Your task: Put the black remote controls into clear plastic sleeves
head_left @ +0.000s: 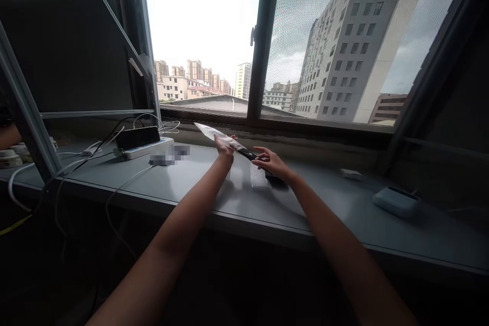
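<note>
My left hand [226, 146] is closed around a translucent white plastic bag [208, 132], whose pointed end sticks out toward the window. From the bag's other end comes a long black object [247, 153]; its exact kind cannot be made out. My right hand [272, 162] has its fingers bent around the near end of the black object, thumb and fingertips on it. Both hands are above the grey tabletop. Beneath them lies a clear flat packet [260, 179], and a dark item [278, 181] is partly hidden under my right hand.
On the left, a phone [137, 137] leans on a white power strip [153, 147], with cables around it. A blue-grey case [396, 200] and a small white block [350, 174] sit at right. The window [206, 35] rises behind the table [168, 183]. Another person's arm [9, 136] shows far left.
</note>
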Demonstrator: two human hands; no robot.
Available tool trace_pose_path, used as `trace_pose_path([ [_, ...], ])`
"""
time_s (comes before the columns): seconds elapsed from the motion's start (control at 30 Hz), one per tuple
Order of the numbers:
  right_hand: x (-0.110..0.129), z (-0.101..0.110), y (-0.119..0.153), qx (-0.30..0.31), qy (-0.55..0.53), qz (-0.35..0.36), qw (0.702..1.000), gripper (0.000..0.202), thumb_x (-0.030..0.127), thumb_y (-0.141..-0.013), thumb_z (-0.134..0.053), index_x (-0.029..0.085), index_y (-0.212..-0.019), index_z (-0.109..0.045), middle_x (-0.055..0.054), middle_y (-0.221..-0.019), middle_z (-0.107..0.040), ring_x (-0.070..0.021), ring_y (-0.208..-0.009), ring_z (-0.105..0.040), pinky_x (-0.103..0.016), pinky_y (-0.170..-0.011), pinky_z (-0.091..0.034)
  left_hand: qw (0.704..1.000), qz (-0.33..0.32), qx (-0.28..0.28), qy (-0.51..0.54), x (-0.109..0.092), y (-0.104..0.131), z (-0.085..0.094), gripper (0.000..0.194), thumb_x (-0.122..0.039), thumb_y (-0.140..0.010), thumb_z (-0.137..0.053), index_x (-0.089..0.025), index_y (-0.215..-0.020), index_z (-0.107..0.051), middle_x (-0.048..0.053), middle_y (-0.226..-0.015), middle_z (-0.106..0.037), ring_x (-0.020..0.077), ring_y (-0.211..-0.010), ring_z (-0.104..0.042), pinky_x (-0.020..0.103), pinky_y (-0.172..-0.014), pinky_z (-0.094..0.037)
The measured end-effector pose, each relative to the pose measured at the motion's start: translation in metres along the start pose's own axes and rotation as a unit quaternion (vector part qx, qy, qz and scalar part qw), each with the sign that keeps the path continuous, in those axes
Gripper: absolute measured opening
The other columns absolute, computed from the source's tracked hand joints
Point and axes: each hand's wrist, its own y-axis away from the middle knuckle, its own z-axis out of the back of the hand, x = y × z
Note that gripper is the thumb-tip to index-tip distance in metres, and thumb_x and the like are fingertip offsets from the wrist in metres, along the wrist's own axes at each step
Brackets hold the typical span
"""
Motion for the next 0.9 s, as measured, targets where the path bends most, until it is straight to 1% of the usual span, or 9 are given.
trace_pose_path([
  [0.17,-0.008,-0.016,-0.004,-0.03,0.024,0.017,0.999,0.072,0.044,-0.077,-0.073,0.024,-0.14,-0.045,-0.008,-0.11,-0.064,-0.0156,-0.072,-0.068,-0.033,-0.076,-0.055,0.999,0.006,0.033,-0.04,0.01,0.012,-0.008,0.051,-0.058,-0.096,-0.039,-0.014,-0.114,-0.059,0.007,-0.076,-0.066,0.0182,-0.067,-0.065,0.026,-0.064,-0.052],
  [0.37,-0.006,-0.017,-0.004,-0.083,0.027,-0.002,0.996,0.075,0.049,-0.08,-0.068,0.021,-0.144,-0.039,-0.011,-0.112,-0.063,-0.0181,-0.075,-0.068,-0.032,-0.072,-0.055,0.988,0.061,0.093,-0.106,0.024,0.023,-0.014,0.034,-0.044,-0.098,-0.047,-0.013,-0.107,-0.059,0.006,-0.071,-0.065,0.0168,-0.059,-0.063,0.026,-0.061,-0.05],
  [0.43,-0.003,-0.017,-0.003,-0.057,0.02,-0.013,0.998,0.071,0.046,-0.082,-0.066,0.021,-0.144,-0.039,-0.011,-0.115,-0.063,-0.0188,-0.081,-0.068,-0.031,-0.074,-0.055,0.987,0.066,0.091,-0.11,0.029,0.023,-0.014,0.033,-0.044,-0.097,-0.049,-0.013,-0.104,-0.059,0.004,-0.068,-0.063,0.0156,-0.056,-0.061,0.025,-0.059,-0.049],
  [0.5,0.001,-0.016,0.0,0.002,-0.006,-0.02,1.0,0.071,0.042,-0.082,-0.067,0.023,-0.144,-0.04,-0.012,-0.123,-0.061,-0.0197,-0.09,-0.067,-0.031,-0.076,-0.055,0.991,0.056,0.064,-0.1,0.029,0.019,-0.013,0.034,-0.046,-0.097,-0.048,-0.014,-0.102,-0.059,0.002,-0.065,-0.059,0.0135,-0.052,-0.057,0.024,-0.057,-0.047],
  [0.6,0.009,-0.014,0.007,0.112,-0.086,-0.011,0.99,0.084,0.034,-0.074,-0.077,0.028,-0.147,-0.038,-0.012,-0.14,-0.052,-0.021,-0.105,-0.064,-0.031,-0.084,-0.054,0.997,0.031,0.004,-0.077,0.022,0.011,-0.011,0.037,-0.047,-0.099,-0.043,-0.014,-0.103,-0.059,0.0,-0.064,-0.054,0.0108,-0.049,-0.051,0.022,-0.055,-0.045],
  [0.7,0.015,-0.01,0.013,0.199,-0.165,0.008,0.966,0.098,0.025,-0.064,-0.085,0.034,-0.149,-0.036,-0.007,-0.143,-0.05,-0.0211,-0.115,-0.06,-0.032,-0.095,-0.05,0.999,0.027,-0.033,-0.028,0.011,0.006,-0.011,0.042,-0.051,-0.099,-0.041,-0.014,-0.109,-0.058,0.0,-0.069,-0.055,0.0107,-0.05,-0.051,0.022,-0.054,-0.045],
  [0.73,0.016,-0.009,0.013,0.211,-0.184,0.012,0.96,0.1,0.023,-0.063,-0.085,0.034,-0.149,-0.036,-0.006,-0.14,-0.053,-0.0208,-0.115,-0.06,-0.033,-0.097,-0.048,0.999,0.029,-0.038,-0.012,0.008,0.006,-0.011,0.044,-0.053,-0.098,-0.04,-0.014,-0.111,-0.058,0.001,-0.071,-0.056,0.0111,-0.051,-0.052,0.022,-0.055,-0.046],
  [0.8,0.015,-0.007,0.012,0.206,-0.208,0.013,0.956,0.101,0.024,-0.064,-0.085,0.033,-0.151,-0.033,-0.007,-0.131,-0.06,-0.0202,-0.112,-0.062,-0.035,-0.099,-0.047,0.999,0.04,-0.03,0.005,0.005,0.006,-0.011,0.049,-0.055,-0.098,-0.035,-0.014,-0.115,-0.056,0.004,-0.075,-0.059,0.0123,-0.054,-0.056,0.023,-0.057,-0.049],
  [0.9,0.01,-0.008,0.008,0.158,-0.208,0.015,0.965,0.105,0.027,-0.065,-0.085,0.03,-0.153,-0.028,-0.009,-0.124,-0.063,-0.0202,-0.105,-0.064,-0.037,-0.099,-0.048,0.997,0.065,0.034,-0.019,0.008,0.007,-0.011,0.055,-0.056,-0.1,-0.026,-0.013,-0.118,-0.056,0.008,-0.081,-0.066,0.0155,-0.063,-0.063,0.025,-0.063,-0.052],
])
